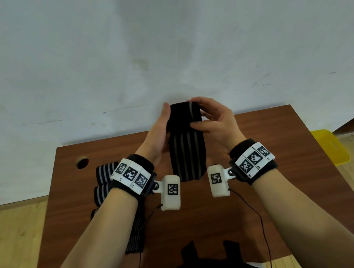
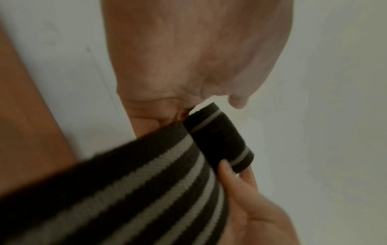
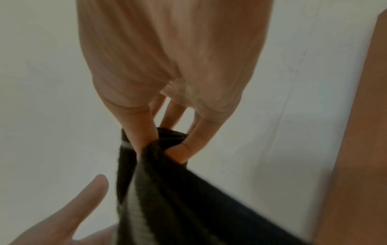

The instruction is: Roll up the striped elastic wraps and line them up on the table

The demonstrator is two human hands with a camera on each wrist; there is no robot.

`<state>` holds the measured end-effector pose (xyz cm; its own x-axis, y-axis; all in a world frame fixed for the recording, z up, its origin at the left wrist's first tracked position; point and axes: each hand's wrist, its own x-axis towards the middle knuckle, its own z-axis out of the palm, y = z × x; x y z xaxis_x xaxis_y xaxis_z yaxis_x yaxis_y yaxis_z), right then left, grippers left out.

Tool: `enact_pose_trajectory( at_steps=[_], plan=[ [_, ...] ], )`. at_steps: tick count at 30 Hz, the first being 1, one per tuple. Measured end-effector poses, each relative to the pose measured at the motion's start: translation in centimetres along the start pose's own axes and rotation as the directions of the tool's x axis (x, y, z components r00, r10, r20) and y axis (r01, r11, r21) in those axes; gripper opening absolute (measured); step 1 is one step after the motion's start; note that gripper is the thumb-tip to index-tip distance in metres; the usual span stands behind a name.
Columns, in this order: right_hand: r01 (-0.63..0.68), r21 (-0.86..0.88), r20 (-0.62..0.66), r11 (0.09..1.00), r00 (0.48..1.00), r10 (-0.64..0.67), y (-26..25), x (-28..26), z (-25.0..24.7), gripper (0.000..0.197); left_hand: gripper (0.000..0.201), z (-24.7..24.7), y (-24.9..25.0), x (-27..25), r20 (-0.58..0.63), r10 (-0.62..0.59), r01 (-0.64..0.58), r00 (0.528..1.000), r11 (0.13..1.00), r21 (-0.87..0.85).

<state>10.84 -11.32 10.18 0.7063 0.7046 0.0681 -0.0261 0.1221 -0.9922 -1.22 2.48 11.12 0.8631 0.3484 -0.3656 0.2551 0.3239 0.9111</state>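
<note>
Currently the right hand [image 1: 216, 120] pinches the top of the striped wrap [image 1: 187, 152], thumb on the near face and fingers [image 3: 144, 132] curled over the folded black end; the left hand [image 1: 158, 136] lies against the wrap's left edge, and the head view does not show whether its fingers close round the fabric, so its grip cannot be told; the left wrist view shows the dark end section turned over into a first short fold, with a thumb under its lower corner. The wrap is held in the air above the far half of the table [image 1: 284, 154], its striped tail hanging straight down toward the person.

Fault conditions, as judged: the start of the roll is loose and only one turn deep; if the pinch eases, the elastic fabric is likely to spring open; if the two edges are not kept level, the roll may wind into a cone and the stripes skew; the hanging tail could twist while being wound.

At the table's left edge two rolled wraps [image 1: 106, 170] lie one behind the other, partly hidden by the left wrist; a further unrolled wrap [image 1: 135, 240] lies flat beside the left forearm. No container is visible; a round hole [image 1: 82, 162] sits in the tabletop, and a yellow object [image 1: 329, 147] stands on the floor to the right.
</note>
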Motion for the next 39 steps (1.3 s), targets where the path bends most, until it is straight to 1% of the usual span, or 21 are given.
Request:
enact_pose_trajectory(
  at_steps=[2, 3, 6, 8, 10, 12, 14, 15, 16, 18, 20, 22, 24, 27, 29, 31, 33, 34, 36, 37, 39],
  plan=[
    [0.043, -0.009, 0.038, 0.999, 0.998, -0.043, 0.4, -0.2, -0.1, 0.051, 0.077, -0.1, 0.1, 0.1, 0.012, -0.021, 0.022, 1.0, 0.999, -0.032],
    [0.047, -0.002, 0.04, 0.999, 0.998, -0.047, 0.7, -0.2, -0.1, 0.049, 0.075, 0.0, 0.2, 0.1, 0.023, -0.026, 0.027, 0.999, 0.998, -0.05],
    [0.03, 0.01, 0.029, 0.999, 0.999, -0.031, 1.2, -0.5, -0.3, 0.043, 0.054, 0.2, 0.3, 0.4, -0.001, -0.017, 0.017, 1.0, 0.998, -0.066],
    [0.004, 0.032, 0.034, 0.999, 0.999, -0.005, 1.4, -0.7, -0.5, 0.04, 0.043, 0.3, 0.2, 0.5, -0.045, 0.004, -0.008, 0.999, 0.996, -0.092],
    [-0.08, 0.139, 0.03, 0.987, 0.997, 0.077, 1.2, -0.8, -0.7, 0.041, 0.034, 0.3, 0.1, 0.5, -0.118, 0.028, -0.048, 0.993, 0.985, -0.166],
    [-0.189, 0.218, 0.0, 0.957, 0.981, 0.194, 1.0, -0.7, -0.5, 0.044, 0.025, 0.0, -0.1, 0.7, -0.153, 0.064, -0.096, 0.986, 0.973, -0.211],
    [-0.272, 0.165, -0.037, 0.948, 0.959, 0.282, 0.8, -0.7, 0.0, 0.049, 0.021, 0.0, -0.1, 0.8, -0.145, 0.103, -0.134, 0.984, 0.966, -0.222],
    [-0.304, 0.115, -0.046, 0.946, 0.949, 0.311, 0.7, -0.8, 0.2, 0.052, 0.023, 0.0, -0.2, 0.8, -0.134, 0.128, -0.153, 0.983, 0.968, -0.198],
    [-0.326, 0.071, -0.037, 0.943, 0.944, 0.329, 0.6, -0.9, 0.4, 0.05, 0.027, 0.0, -0.2, 0.7, -0.128, 0.153, -0.174, 0.98, 0.971, -0.166],
    [-0.342, 0.045, -0.003, 0.938, 0.939, 0.343, 0.6, -1.2, 0.6, 0.038, 0.03, -0.1, -0.5, 0.7, -0.121, 0.194, -0.207, 0.974, 0.972, -0.108],
    [-0.356, 0.098, 0.031, 0.929, 0.935, 0.354, 0.6, -1.4, 0.4, 0.032, 0.028, -0.2, -0.7, 0.6, -0.109, 0.212, -0.221, 0.971, 0.972, -0.076],
    [-0.367, 0.157, 0.077, 0.917, 0.93, 0.359, 0.5, -1.4, 0.1, 0.033, 0.03, -0.5, -1.0, 0.6, -0.1, 0.222, -0.226, 0.97, 0.974, -0.023],
    [-0.365, 0.183, 0.1, 0.913, 0.931, 0.352, 0.9, -1.3, -0.3, 0.038, 0.036, -0.5, -1.1, 0.6, -0.084, 0.218, -0.213, 0.972, 0.975, 0.066],
    [-0.353, 0.227, 0.117, 0.907, 0.935, 0.335, 1.7, -1.3, -1.0, 0.048, 0.054, -0.7, -1.3, 0.9, -0.083, 0.173, -0.158, 0.981, 0.974, 0.16],
    [-0.329, 0.24, 0.09, 0.913, 0.944, 0.316, 2.0, -1.3, -1.2, 0.054, 0.059, -0.8, -1.4, 0.8, -0.124, 0.115, -0.099, 0.986, 0.987, 0.128],
    [-0.288, 0.194, 0.048, 0.938, 0.958, 0.284, 2.1, -1.2, -1.1, 0.056, 0.051, -0.7, -1.7, 0.8, -0.134, 0.047, -0.036, 0.99, 0.996, 0.083],
    [-0.244, 0.133, 0.048, 0.961, 0.97, 0.24, 2.4, -1.1, -0.8, 0.057, 0.042, -0.4, -1.7, 0.9, -0.125, 0.004, 0.008, 0.992, 0.995, 0.096],
    [-0.228, 0.108, 0.056, 0.967, 0.973, 0.224, 2.5, -1.2, -0.7, 0.057, 0.048, -0.4, -1.7, 0.9, -0.122, -0.014, 0.026, 0.992, 0.994, 0.103],
    [-0.218, 0.089, 0.066, 0.972, 0.975, 0.213, 2.6, -1.2, -0.6, 0.056, 0.078, -0.5, -1.7, 1.2, -0.096, -0.048, 0.058, 0.994, 0.992, 0.111],
    [-0.215, 0.086, 0.073, 0.973, 0.975, 0.209, 2.6, -1.2, -0.6, 0.056, 0.087, -0.6, -1.7, 1.3, -0.073, -0.063, 0.07, 0.995, 0.993, 0.097],
    [-0.2, 0.075, 0.087, 0.977, 0.977, 0.193, 2.7, -1.3, -0.7, 0.056, 0.089, -0.6, -1.8, 1.5, -0.052, -0.079, 0.082, 0.995, 0.995, 0.053]
  ],
)
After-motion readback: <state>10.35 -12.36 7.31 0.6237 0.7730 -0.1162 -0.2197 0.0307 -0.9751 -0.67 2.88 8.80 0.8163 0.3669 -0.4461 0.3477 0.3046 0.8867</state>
